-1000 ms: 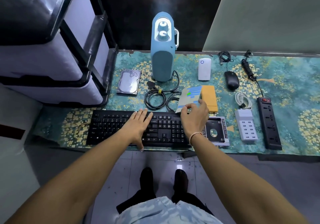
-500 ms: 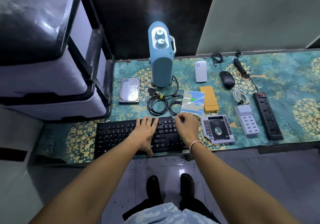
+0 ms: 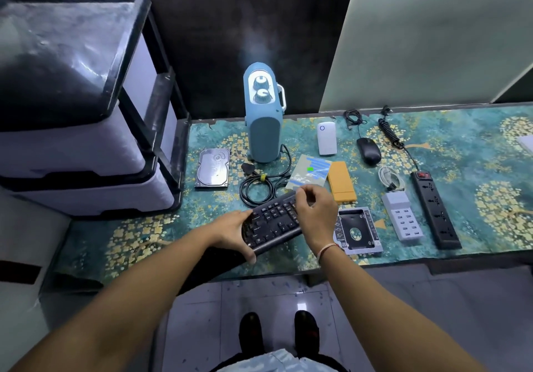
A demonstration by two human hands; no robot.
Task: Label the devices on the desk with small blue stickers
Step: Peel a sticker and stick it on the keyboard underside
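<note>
Keyboard (image 3: pixel 272 221), black, is held off the desk (image 3: pixel 144 236) at front centre, tilted, far end up. Left hand (image 3: pixel 230 232) grips its near-left end, thumb round the front edge. Right hand (image 3: pixel 317 213) is at the far-right end, fingers curled and pinched at the top corner; contents of pinch too small to tell.

Sticker sheet (image 3: pixel 313 174), blue strips w/ one green patch, lies flat just behind the keyboard, touching an orange case (image 3: pixel 341 181) on its right.

Behind, L to R: hard drive (image 3: pixel 212 168), coiled black cable (image 3: pixel 256 187), upright blue heater (image 3: pixel 264 123) w/ two knobs, white plug-in unit (image 3: pixel 326 138), black mouse (image 3: pixel 368 151).

Right side: optical drive caddy (image 3: pixel 357 230) beside the right wrist, white multi-port USB charger (image 3: pixel 403 216) w/ white cable (image 3: pixel 390 177) behind it, black power strip (image 3: pixel 435 207) furthest right.

Desk has a teal floral cover. Stacked drawer unit (image 3: pixel 86 112) at desk's left end.
</note>
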